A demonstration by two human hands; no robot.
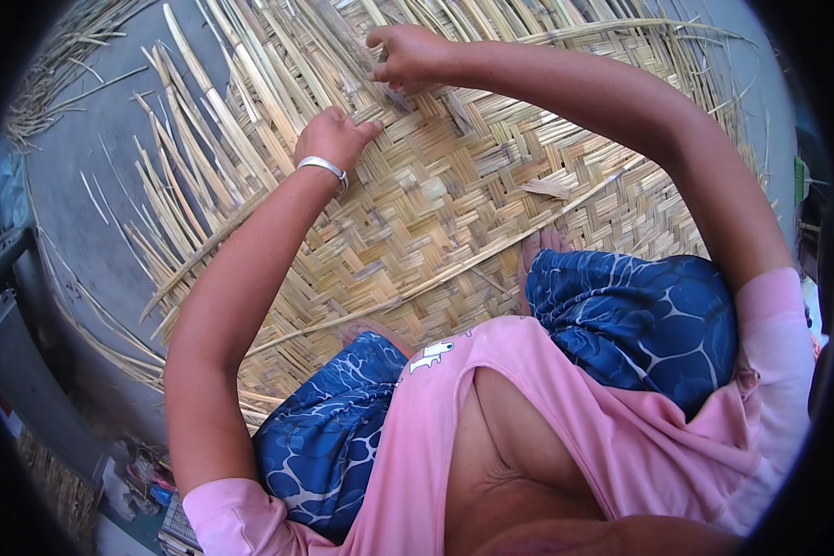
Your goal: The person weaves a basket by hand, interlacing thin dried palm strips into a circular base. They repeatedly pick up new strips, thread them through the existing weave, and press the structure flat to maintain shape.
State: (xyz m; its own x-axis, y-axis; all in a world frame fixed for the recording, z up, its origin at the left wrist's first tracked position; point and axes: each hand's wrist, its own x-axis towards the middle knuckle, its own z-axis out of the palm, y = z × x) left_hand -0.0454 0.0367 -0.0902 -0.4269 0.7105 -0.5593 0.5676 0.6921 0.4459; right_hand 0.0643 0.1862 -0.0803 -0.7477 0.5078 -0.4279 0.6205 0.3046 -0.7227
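A large mat (pixel 435 204) woven from flat, straw-coloured split-reed strips lies in front of me. Long loose strip ends (pixel 241 83) fan out from its far and left sides. My left hand (pixel 332 141), with a silver bangle (pixel 322 165) at the wrist, rests low where the weave meets the loose strips. Its fingers are curled down and its thumb points right; what lies under them is hidden. Farther off and to the right, my right hand (pixel 408 57) has its fingers bent around a reed strip near the weaving edge. The strips beside that hand are blurred.
A long thin reed (pixel 435 281) crosses the near part of the mat, close to my feet. Grey ground (pixel 74 185) shows to the left, with a pile of thin stalks (pixel 51 69) at the far left. Dark curved objects (pixel 37 371) stand along the left rim.
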